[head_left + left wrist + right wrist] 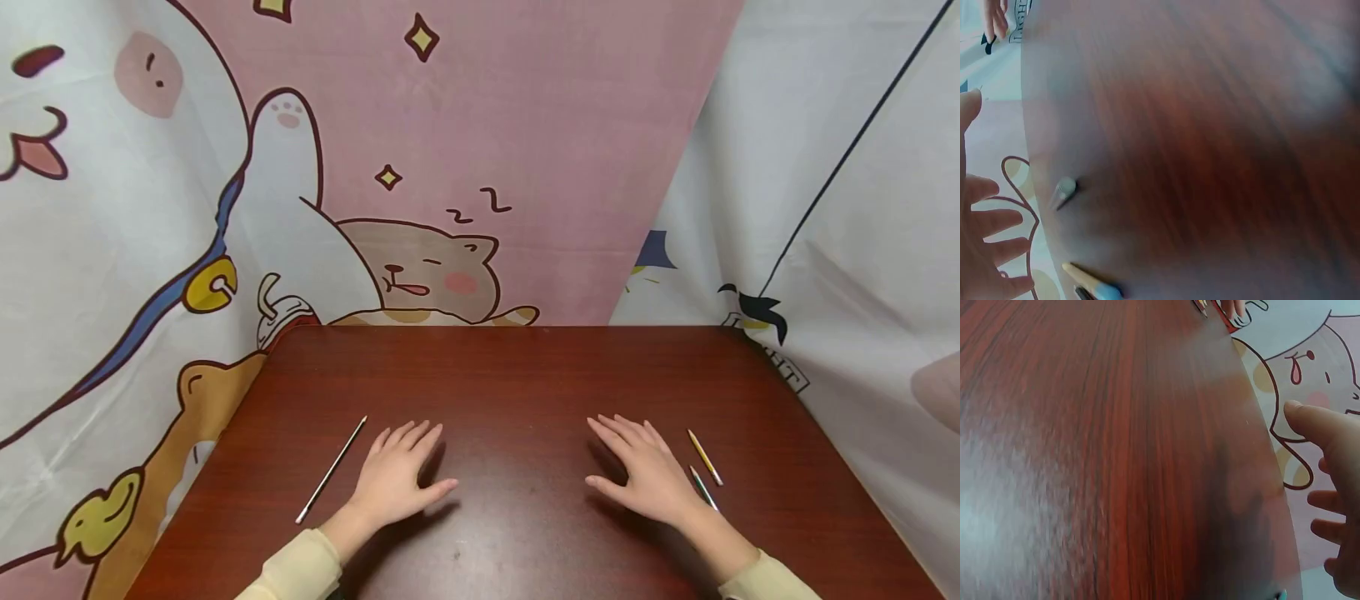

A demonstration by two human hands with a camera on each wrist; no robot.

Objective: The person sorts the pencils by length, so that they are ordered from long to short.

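In the head view my left hand (397,477) is held over the table, fingers extended and thumb apart, holding nothing. A long dark pencil (332,468) with a white end lies to its left. My right hand (641,468) is likewise spread, with nothing in it. Just right of it lie a short yellow pencil (705,457) and a green pencil (703,487), the latter partly hidden by the wrist. The left wrist view shows a small grey cylindrical thing (1064,190) and a tan stick with a blue end (1094,281). Pencil tips (1200,306) show in the right wrist view.
The dark red-brown wooden table (510,392) has its far edge against a pink cartoon-printed cloth (570,167). White printed cloth (847,250) hangs along the right side, and more cartoon cloth (97,267) on the left.
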